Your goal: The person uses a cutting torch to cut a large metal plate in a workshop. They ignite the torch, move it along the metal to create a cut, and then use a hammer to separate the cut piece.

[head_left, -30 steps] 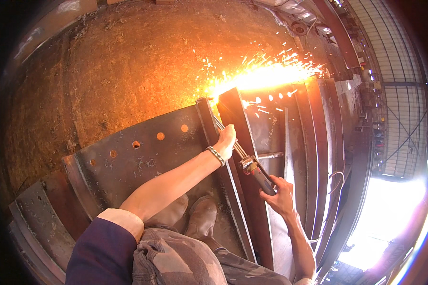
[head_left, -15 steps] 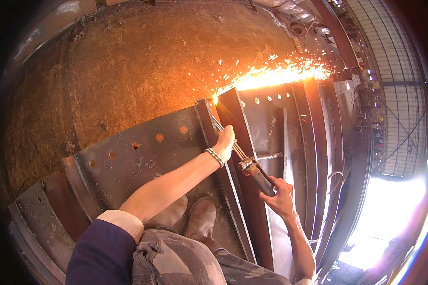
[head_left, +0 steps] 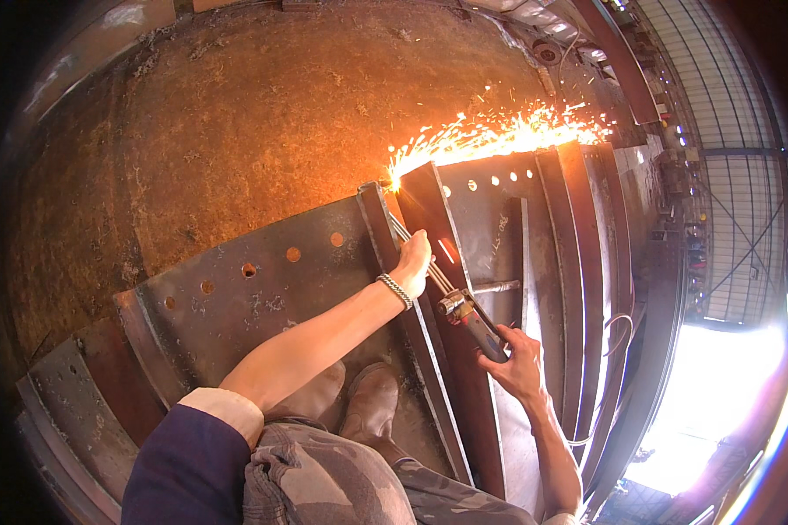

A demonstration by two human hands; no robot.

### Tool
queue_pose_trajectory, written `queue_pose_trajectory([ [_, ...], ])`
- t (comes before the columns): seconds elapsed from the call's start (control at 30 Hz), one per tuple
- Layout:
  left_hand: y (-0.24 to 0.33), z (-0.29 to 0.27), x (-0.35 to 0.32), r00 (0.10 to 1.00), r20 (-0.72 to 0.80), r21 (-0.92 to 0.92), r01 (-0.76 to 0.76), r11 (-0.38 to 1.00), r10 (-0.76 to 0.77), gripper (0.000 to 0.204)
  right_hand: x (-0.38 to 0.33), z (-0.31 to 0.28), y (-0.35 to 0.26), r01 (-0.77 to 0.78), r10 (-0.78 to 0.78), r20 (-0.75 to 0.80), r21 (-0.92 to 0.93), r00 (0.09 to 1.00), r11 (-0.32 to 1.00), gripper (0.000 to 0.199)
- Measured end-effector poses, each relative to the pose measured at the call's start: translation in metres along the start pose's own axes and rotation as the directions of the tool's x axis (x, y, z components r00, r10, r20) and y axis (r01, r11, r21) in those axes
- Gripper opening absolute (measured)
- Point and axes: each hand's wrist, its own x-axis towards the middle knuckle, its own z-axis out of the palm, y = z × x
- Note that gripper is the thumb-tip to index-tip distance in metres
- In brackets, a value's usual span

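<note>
Both of my bare hands hold a cutting torch (head_left: 454,304) with thin metal tubes and a dark handle. My left hand (head_left: 412,262), with a chain bracelet at its wrist, is closed round the tubes near the front. At the rear, my right hand (head_left: 518,359) grips the handle. The torch's tip reaches the far end of a steel beam (head_left: 453,262), where a bright glow burns at the edge. From there a stream of sparks (head_left: 517,136) sprays away to the right. The tip itself is lost in the glare.
My boots (head_left: 372,407) stand on a steel beam with a row of holes (head_left: 294,255). More upright flanges (head_left: 565,262) run side by side to the right, with a pale hose (head_left: 617,328) looped over them. Beyond the beams lies a brown, debris-strewn floor (head_left: 236,114).
The spark stream has changed shape, with more scattered streaks above the beam's edge. A bright streak now shows on the flange beside my left hand. Both hands and the torch have hardly moved.
</note>
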Motion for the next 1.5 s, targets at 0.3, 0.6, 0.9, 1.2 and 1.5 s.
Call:
queue_pose_trajectory([
  [0.3,0.000,-0.001,-0.002,1.000,0.011,-0.003,-0.021,1.000,0.021,0.054,0.000,-0.001,-0.001,-0.037,0.036,0.024,0.002,0.999,0.999,0.055],
  [0.6,-0.003,-0.003,0.007,1.000,0.017,-0.026,-0.019,0.999,0.019,0.052,0.000,-0.002,0.000,-0.026,0.027,0.040,-0.025,0.999,0.999,0.056],
  [0.9,-0.005,-0.006,0.011,0.999,0.040,-0.040,-0.020,0.999,0.021,0.053,0.000,-0.003,0.000,-0.022,0.023,0.040,-0.036,0.999,0.999,0.056],
  [1.2,-0.005,-0.007,0.010,0.999,0.029,-0.053,-0.021,0.998,0.023,0.053,0.000,-0.004,-0.005,-0.038,0.038,0.031,-0.008,0.999,0.999,0.055],
  [1.5,-0.004,-0.008,0.011,0.999,0.028,-0.064,-0.024,0.998,0.026,0.050,0.001,-0.003,-0.002,-0.013,0.014,0.026,-0.029,1.000,1.000,0.056],
])
